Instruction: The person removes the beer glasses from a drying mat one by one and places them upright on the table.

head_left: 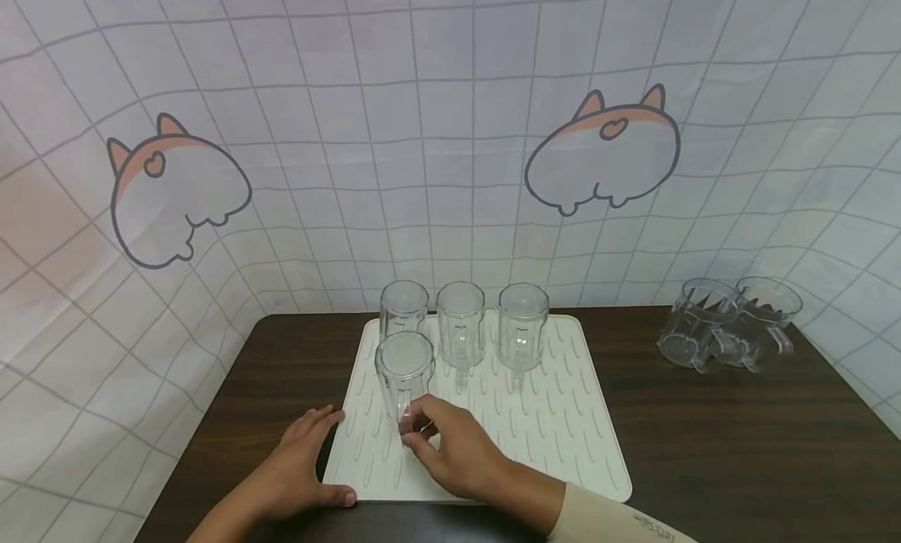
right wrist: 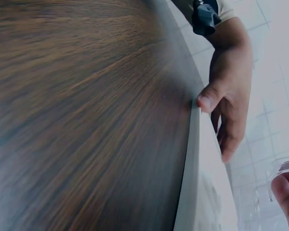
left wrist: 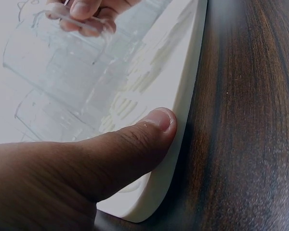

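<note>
My right hand pinches the handle of a clear glass mug over the front left part of a white ridged mat. In the right wrist view, fingertips of that hand show at the right edge, by the clear handle. My left hand spans the mat's near left corner, fingers by the left side and thumb on the front edge. The left wrist view shows this thumb lying along the mat's rim. Behind the held mug, a row of three clear mugs stands on the mat.
Two more clear mugs stand close together at the back right of the dark wooden table. A white gridded backdrop with cartoon drawings rises behind the table and at both sides.
</note>
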Motion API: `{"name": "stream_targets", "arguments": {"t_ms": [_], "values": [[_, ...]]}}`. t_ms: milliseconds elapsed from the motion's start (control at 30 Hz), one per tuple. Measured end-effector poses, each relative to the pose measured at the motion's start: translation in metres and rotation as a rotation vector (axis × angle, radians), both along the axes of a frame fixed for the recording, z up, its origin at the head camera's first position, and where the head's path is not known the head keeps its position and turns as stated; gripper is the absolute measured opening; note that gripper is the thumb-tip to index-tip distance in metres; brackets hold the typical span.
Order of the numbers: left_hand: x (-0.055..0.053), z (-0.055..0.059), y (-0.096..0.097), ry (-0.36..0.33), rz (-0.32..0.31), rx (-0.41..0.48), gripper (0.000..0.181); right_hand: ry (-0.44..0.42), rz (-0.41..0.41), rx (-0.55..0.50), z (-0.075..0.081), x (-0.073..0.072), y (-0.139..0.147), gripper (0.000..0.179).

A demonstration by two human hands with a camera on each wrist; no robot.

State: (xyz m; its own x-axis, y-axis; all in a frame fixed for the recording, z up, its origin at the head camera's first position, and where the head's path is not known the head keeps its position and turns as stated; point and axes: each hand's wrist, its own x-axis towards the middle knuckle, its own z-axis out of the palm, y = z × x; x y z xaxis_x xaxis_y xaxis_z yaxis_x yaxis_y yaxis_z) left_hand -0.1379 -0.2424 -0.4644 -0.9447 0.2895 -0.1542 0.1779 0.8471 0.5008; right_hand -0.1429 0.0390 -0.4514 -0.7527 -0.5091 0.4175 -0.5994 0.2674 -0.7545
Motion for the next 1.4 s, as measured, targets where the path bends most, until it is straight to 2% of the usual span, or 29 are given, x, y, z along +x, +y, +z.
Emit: {"name": "stream_targets", "arguments": {"t_ms": [233,867,1200,1400], "values": [[0.001,0.001,0.0,-0.021,0.02,-0.005,0.122,0.055,-0.015,-0.007,-0.002,0.002,0.019,0.021],[0.0,0.0,-0.001,-0.003,0.012,-0.005,0.122,0.142,-0.048,-0.04,-0.003,0.008,0.075,0.025],[-0.001,0.003,0.0,-0.005,0.01,-0.021,0.122,0.185,-0.079,-0.06,-0.003,0.012,0.092,0.026],[-0.001,0.003,0.001,-0.016,0.009,-0.029,0.123,0.183,-0.089,-0.071,-0.003,0.015,0.099,0.026]]}}
